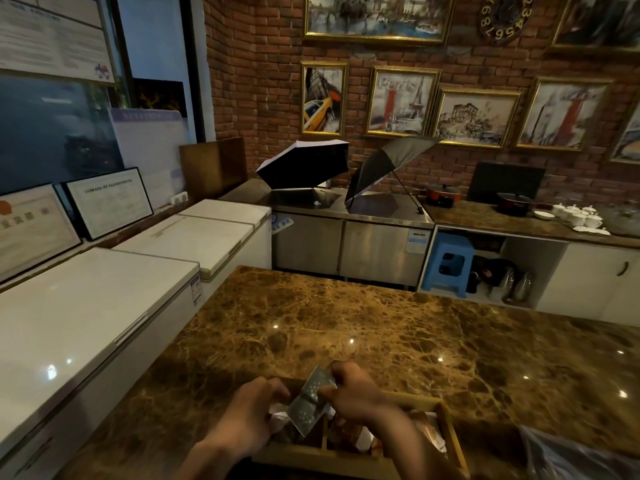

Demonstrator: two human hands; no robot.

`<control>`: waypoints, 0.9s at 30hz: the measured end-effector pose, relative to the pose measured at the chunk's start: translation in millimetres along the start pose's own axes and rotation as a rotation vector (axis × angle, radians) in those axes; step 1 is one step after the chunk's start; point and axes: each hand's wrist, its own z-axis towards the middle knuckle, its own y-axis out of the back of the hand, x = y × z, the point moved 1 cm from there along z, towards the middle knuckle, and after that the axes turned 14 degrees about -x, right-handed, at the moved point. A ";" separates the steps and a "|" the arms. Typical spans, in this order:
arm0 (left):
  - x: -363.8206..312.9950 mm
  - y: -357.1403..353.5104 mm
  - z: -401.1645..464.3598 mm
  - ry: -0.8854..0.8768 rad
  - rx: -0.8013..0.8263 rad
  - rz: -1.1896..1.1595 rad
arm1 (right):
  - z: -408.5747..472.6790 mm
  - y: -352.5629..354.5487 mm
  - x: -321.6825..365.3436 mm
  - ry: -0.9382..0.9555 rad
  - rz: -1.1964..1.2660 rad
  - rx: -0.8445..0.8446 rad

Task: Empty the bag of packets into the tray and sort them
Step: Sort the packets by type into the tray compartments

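A silvery dotted packet (310, 400) is held above the wooden tray (446, 419), which sits at the near edge of the brown marbled surface (346, 317), at about 6 o'clock in the view. The packet is pinched at its upper edge by the fingers (332, 393) of the right hand (353, 393). The left hand (252, 410) is placed at 9 o'clock of the packet, its fingers curled down toward white packets inside the tray; whether anything is actually gripped there cannot be told, since the lower frame is dim and blurred.

The packet is judged to be light, thin and somewhat stiff, probably a foil strip with a slick face, so a pinch along a flat margin rather than over the raised dots would be advised. Little force should be needed, though creasing is a risk if it is bent.

The tray is divided by low wooden partitions, and orange and white packets can be made out in the compartments at 5 o'clock of the hands. A crumpled clear plastic bag (581, 459) lies at 4 o'clock, just beside the tray. Sorting is judged to be under way.

Ample open room is left on the surface toward 12 and 2 o'clock. The surface edge runs close at 9 o'clock, with white chest freezers (104, 306) beyond it.
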 end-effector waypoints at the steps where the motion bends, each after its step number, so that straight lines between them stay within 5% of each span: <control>1: 1.5 0.0 -1.3 -0.004 0.004 -0.031 | -0.1 -2.1 0.4 0.007 -0.017 0.009; 7: 4.4 1.0 -2.1 -0.011 -0.052 -0.158 | 1.8 -16.6 1.9 0.006 -0.032 0.059; 27: 13.2 -13.1 3.1 -0.023 -0.047 0.147 | 11.6 -34.4 -10.3 0.163 -0.214 -0.145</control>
